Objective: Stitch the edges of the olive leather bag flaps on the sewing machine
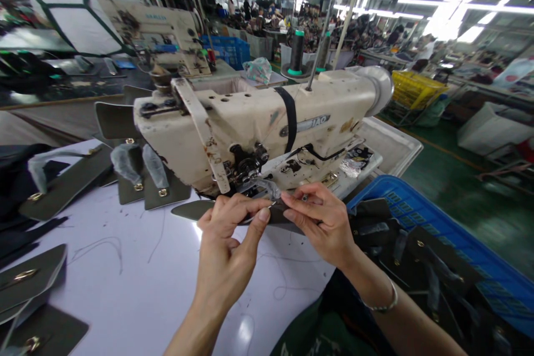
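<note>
In front of the sewing machine [250, 117], a dark olive panel [189, 209] lies on the pale table, with a handle in clear plastic [267, 186] at its far side. My left hand [233, 233] is over the panel, thumb and index finger pinched together. A thin pale tip shows by its thumb; what it belongs to is unclear. My right hand [321, 219] faces it from the right, thumb and fingertips closed at the panel by the handle's end. The fingers partly hide the panel.
Similar olive panels with plastic-wrapped handles [156, 167] lie at the left. A blue basket [417, 206] full of them stands at the right. Loose threads [279, 289] lie on the table. Behind is another sewing machine [154, 25]; thread cones [297, 53] stand behind mine.
</note>
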The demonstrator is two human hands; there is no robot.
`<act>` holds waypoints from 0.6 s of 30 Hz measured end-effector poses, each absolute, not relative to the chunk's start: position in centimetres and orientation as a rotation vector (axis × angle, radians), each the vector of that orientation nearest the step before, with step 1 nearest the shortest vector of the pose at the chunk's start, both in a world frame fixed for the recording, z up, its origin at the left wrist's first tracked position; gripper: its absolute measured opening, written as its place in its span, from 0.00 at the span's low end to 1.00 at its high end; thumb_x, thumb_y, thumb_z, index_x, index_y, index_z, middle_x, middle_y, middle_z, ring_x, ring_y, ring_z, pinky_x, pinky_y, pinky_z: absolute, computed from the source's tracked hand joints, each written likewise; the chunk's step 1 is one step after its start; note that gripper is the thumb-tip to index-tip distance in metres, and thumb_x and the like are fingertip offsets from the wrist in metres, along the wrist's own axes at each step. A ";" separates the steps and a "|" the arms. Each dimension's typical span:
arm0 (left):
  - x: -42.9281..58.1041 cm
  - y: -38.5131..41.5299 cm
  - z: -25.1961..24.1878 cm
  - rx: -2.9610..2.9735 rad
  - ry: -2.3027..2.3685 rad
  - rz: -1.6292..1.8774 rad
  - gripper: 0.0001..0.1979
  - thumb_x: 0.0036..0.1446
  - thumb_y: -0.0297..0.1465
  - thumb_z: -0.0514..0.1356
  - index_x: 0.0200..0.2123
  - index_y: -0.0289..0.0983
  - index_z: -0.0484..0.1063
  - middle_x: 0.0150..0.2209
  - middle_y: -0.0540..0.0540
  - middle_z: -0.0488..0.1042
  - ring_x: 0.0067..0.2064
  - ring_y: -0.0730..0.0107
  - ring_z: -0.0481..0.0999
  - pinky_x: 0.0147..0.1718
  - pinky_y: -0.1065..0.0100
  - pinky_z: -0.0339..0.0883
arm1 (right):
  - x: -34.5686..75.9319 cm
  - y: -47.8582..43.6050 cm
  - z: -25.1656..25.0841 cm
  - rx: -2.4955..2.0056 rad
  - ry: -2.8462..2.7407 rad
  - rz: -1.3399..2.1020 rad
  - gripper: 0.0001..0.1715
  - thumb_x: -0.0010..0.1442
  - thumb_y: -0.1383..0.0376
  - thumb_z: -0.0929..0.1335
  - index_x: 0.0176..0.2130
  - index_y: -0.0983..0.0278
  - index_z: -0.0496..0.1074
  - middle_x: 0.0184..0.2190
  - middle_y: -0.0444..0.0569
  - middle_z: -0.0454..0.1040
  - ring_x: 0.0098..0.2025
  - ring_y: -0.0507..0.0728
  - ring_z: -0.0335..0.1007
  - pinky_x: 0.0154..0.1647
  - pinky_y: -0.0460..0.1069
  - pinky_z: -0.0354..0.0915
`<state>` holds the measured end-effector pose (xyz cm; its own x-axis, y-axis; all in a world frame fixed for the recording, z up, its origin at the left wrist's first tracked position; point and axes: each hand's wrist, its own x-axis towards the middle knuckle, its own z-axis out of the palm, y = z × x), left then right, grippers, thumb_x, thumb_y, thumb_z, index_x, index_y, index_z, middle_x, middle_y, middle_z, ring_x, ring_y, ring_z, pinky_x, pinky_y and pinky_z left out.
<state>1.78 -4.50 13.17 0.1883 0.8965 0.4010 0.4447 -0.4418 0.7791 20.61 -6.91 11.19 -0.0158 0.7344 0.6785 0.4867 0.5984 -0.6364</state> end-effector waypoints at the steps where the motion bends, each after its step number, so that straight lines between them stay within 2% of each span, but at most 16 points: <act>1: 1.8 -4.5 13.2 1.971 1.252 1.191 0.08 0.64 0.37 0.61 0.40 0.44 0.80 0.34 0.50 0.76 0.39 0.61 0.70 0.40 0.58 0.59 | 20.7 -6.8 11.1 -1.018 -1.667 0.275 0.20 0.64 0.68 0.72 0.55 0.56 0.77 0.42 0.48 0.71 0.32 0.48 0.66 0.32 0.46 0.68; 9: 1.7 -4.5 13.1 1.955 1.243 1.187 0.07 0.64 0.37 0.61 0.38 0.45 0.80 0.34 0.50 0.76 0.38 0.61 0.69 0.40 0.58 0.59 | 20.7 -6.4 11.0 -0.990 -1.666 0.281 0.21 0.64 0.68 0.73 0.55 0.54 0.77 0.42 0.48 0.75 0.36 0.50 0.72 0.34 0.47 0.70; 13: 1.8 -4.5 13.0 1.962 1.241 1.201 0.07 0.64 0.36 0.61 0.38 0.44 0.80 0.34 0.50 0.75 0.38 0.62 0.69 0.40 0.58 0.58 | 20.8 -6.4 11.0 -0.952 -1.664 0.265 0.22 0.62 0.71 0.73 0.55 0.57 0.78 0.42 0.48 0.76 0.40 0.51 0.75 0.40 0.46 0.72; 18: 1.9 -4.5 12.8 1.985 1.244 1.191 0.06 0.64 0.36 0.62 0.39 0.44 0.79 0.35 0.51 0.76 0.39 0.63 0.69 0.41 0.58 0.58 | 20.7 -6.4 11.2 -0.963 -1.610 0.309 0.18 0.63 0.69 0.73 0.52 0.56 0.80 0.40 0.48 0.79 0.41 0.52 0.76 0.42 0.48 0.73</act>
<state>1.92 -4.49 12.79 0.1967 0.8917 0.4076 0.4465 -0.4516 0.7724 20.66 -6.41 11.24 0.0155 0.7218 0.6919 0.4146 0.6251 -0.6614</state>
